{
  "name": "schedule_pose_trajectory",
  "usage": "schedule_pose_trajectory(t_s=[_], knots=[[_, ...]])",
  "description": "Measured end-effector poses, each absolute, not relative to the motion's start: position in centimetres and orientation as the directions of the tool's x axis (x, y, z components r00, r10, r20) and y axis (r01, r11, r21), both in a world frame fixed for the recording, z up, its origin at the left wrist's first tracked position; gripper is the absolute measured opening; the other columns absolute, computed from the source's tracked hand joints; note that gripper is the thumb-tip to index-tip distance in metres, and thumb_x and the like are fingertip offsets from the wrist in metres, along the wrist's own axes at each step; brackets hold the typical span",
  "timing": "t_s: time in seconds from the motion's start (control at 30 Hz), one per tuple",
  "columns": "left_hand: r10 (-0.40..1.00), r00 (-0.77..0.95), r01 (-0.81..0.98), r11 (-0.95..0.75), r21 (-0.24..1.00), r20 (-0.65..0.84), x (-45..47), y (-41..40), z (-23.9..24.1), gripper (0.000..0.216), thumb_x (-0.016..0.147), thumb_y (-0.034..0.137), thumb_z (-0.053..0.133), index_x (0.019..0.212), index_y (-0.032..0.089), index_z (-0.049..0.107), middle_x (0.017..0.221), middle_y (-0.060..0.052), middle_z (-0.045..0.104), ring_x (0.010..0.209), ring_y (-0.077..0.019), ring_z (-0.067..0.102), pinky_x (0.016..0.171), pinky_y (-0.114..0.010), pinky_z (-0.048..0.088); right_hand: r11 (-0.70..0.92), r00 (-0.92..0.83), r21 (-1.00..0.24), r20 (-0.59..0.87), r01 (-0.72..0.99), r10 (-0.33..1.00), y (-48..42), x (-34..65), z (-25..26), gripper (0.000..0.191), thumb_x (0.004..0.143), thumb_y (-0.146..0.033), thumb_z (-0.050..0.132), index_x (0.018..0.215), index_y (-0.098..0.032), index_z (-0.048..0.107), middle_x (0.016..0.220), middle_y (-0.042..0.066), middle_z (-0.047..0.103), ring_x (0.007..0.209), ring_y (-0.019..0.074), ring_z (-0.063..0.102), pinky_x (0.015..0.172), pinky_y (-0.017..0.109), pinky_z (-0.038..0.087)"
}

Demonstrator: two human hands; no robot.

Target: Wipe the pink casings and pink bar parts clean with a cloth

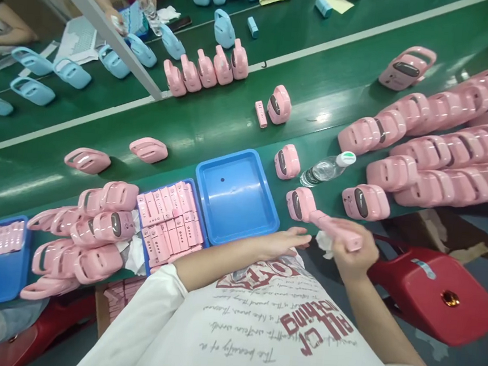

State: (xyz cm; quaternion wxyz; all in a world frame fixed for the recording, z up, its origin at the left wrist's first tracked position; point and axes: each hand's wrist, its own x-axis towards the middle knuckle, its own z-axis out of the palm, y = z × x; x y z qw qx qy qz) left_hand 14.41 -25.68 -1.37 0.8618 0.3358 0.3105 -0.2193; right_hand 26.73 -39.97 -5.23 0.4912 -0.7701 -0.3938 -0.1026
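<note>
My right hand is closed around a slim pink remote-like piece and a bit of white cloth, just off the near edge of the green belt. Its tip touches a pink handled casing lying on the belt. My left hand lies beside it with fingers stretched flat, holding nothing, close below the empty blue tray. A second blue tray to the left is packed with several pink remote pieces.
Rows of pink casings fill the right of the green belt; a pile sits at the left. A water bottle lies near the tray. A red stool stands at right. Another person's hands work among blue casings across the belt.
</note>
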Motion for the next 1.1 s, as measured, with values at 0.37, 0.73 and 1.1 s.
schedule_pose_trajectory(t_s=[0.37,0.73,1.1], knots=[[0.039,0.678,0.576,0.592,0.563,-0.734,9.6,-23.0,-3.1,0.045,0.074,0.047,0.068,0.109,0.02,0.061,0.101,-0.006,0.062,0.089,-0.0155,0.061,0.081,-0.03,0.042,-0.629,0.948,-0.71,0.208,0.317,0.242,-39.7,31.4,-15.3,0.02,0.062,-0.038,0.05,0.072,-0.021,0.052,0.071,0.006,0.063,0.067,0.021,0.061,0.068,0.036,0.051],[0.109,0.597,0.597,0.601,0.532,-0.794,7.5,-23.0,-2.8,0.037,0.073,0.039,0.07,0.102,0.017,0.064,0.096,-0.004,0.064,0.086,-0.0157,0.063,0.084,-0.03,0.043,-0.648,0.952,-0.698,0.22,0.306,0.213,-39.2,32.1,-17.4,0.023,0.065,-0.043,0.05,0.074,-0.024,0.041,0.068,0.006,0.061,0.064,0.0221,0.062,0.066,0.04,0.053],[0.097,0.579,0.621,0.591,0.515,-0.81,8.1,-22.4,-2.0,0.032,0.071,0.03,0.07,0.099,0.016,0.064,0.091,-0.003,0.064,0.083,-0.0149,0.063,0.081,-0.029,0.042,-0.608,0.944,-0.722,0.254,0.33,0.211,-38.9,32.0,-16.6,0.021,0.062,-0.04,0.056,0.072,-0.023,0.047,0.066,0.006,0.062,0.062,0.0228,0.062,0.061,0.039,0.052]])
